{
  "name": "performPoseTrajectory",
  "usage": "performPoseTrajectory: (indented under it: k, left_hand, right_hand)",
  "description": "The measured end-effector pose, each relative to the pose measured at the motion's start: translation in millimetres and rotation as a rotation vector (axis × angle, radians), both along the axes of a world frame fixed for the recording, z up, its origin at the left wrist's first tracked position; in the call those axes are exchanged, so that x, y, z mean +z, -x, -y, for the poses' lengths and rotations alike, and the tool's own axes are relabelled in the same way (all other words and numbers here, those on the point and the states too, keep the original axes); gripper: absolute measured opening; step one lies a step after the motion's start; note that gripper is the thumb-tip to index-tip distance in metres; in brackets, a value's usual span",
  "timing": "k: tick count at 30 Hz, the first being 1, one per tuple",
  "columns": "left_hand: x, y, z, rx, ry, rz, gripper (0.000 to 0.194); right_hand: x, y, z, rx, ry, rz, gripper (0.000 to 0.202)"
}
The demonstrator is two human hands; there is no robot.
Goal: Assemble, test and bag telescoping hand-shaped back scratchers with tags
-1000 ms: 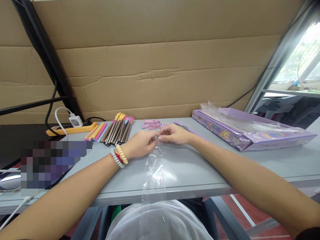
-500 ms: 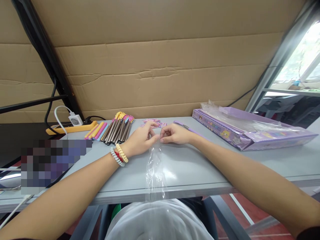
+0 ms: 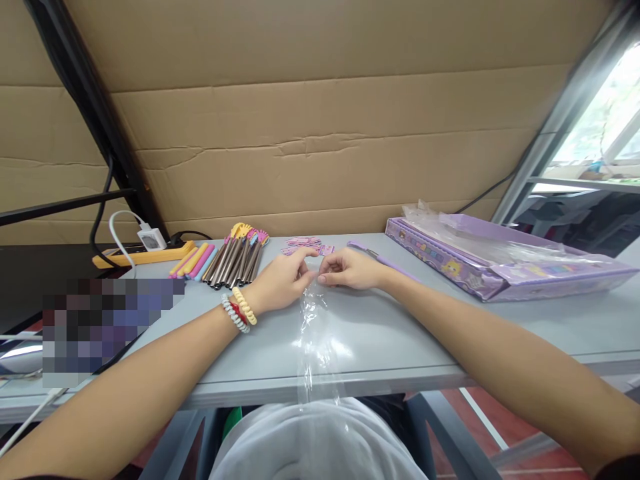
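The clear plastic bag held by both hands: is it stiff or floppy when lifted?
Probably floppy: the plastic bag is wrinkled and droops over the table edge. Likely very light, being thin film. Its glossy surface may slip.

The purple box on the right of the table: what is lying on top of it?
Crumpled clear plastic wrap lies across the top of the purple box, reaching nearly its whole length. Whatever is inside the box cannot be seen; the wrap and the box walls cover it.

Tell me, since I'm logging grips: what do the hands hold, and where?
Both the left hand and right hand pinch the far end of a long clear plastic sleeve.
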State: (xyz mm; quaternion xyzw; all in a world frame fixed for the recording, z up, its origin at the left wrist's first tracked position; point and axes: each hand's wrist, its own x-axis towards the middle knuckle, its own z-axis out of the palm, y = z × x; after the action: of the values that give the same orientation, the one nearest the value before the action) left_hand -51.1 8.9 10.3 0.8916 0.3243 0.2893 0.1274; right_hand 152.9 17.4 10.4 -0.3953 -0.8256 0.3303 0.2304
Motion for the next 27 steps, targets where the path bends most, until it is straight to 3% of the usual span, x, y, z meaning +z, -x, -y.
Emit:
performPoseTrajectory:
  k: [27]
  left_hand:
    - [1.4, -0.3, 2.7, -0.024, -0.049, -0.04, 0.034]
  right_hand:
    - [1.0, 1.4, 0.9, 0.009, -0.077, 0.072, 0.024]
